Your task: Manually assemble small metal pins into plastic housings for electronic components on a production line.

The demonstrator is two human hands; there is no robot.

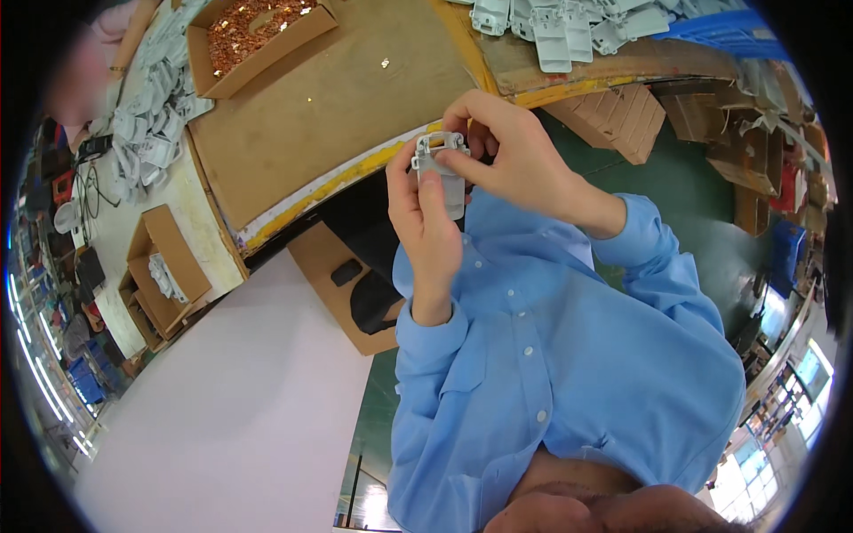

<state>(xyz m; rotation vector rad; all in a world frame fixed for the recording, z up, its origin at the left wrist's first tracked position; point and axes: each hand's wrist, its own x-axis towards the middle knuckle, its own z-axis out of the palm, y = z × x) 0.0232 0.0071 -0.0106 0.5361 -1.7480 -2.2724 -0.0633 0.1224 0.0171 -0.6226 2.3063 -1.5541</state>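
Note:
A small white plastic housing (453,191) with a slotted, notched upper end is held up in front of my blue shirt, by the yellow edge of the workbench. My left hand (424,218) grips it from the left, thumb laid on its face. From the right, my right hand (515,155) reaches over the top end, thumb and bent fingers closed at the notched part. Whether a small piece sits between those right fingertips is hidden. The housing's back is also out of sight.
A cardboard box (267,44) of small copper-coloured parts stands on the brown benchtop (320,133). White housings (555,31) are heaped at the far right, more (151,124) at the left. An open carton (164,258) sits lower left. Another person's arm (133,35) shows at upper left.

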